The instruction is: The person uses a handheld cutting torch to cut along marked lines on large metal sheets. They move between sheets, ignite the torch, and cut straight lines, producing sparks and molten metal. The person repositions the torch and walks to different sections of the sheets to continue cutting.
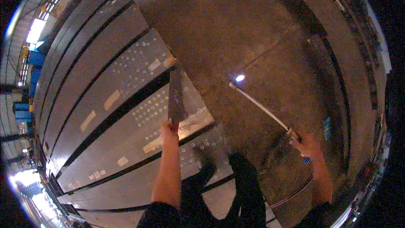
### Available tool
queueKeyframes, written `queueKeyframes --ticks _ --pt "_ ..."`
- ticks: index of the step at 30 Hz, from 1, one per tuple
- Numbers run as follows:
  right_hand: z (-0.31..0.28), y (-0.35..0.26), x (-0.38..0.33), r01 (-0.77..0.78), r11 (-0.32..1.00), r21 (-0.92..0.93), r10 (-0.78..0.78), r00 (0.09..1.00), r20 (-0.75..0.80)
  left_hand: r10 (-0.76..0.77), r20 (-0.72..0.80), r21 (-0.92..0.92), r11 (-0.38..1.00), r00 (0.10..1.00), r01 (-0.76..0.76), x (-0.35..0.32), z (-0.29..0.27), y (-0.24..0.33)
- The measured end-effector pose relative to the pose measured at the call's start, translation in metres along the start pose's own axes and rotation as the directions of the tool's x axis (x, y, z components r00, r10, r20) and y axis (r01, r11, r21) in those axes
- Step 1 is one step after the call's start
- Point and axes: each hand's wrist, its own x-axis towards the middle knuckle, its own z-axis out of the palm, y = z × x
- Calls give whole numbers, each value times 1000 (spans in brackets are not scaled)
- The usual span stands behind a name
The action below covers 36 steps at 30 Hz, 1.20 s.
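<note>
Left hand point(169, 129) closed around the near end of a flat metal bar point(176, 95), held out over long steel plates point(105, 101) marked with chalk circles. Right hand point(307, 144) gripping the handle of a cutting torch point(263, 109), lit flame point(239, 78) at its tip above the bare floor point(253, 29). Dark-trousered legs point(236, 185) below, standing on the plates.

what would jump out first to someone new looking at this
The small bright flame at the tip of the long torch, held out over the floor by the right hand. Next, the dark flat metal bar the left hand holds over the grey steel plates.
</note>
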Motion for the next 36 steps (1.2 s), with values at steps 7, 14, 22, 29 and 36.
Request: queueKeyframes --ticks 7,14,22,29,36 --pt "138 30 185 316 936 158 -298 946 -123 -253 -37 -111 963 967 247 29 -89 -182" --pt "184 -40 296 396 917 -53 -400 909 -115 -255 -217 -42 967 942 252 78 -96 -299" --pt "227 -54 310 547 825 144 -526 835 -161 9 -77 233 973 997 10 71 -98 -340" --pt "236 -54 303 648 752 123 -620 758 -202 -108 -105 291 947 989 134 57 -61 -334" --pt "235 -33 314 553 833 23 -543 824 -162 86 -38 579 814 996 -48 64 -63 -315"
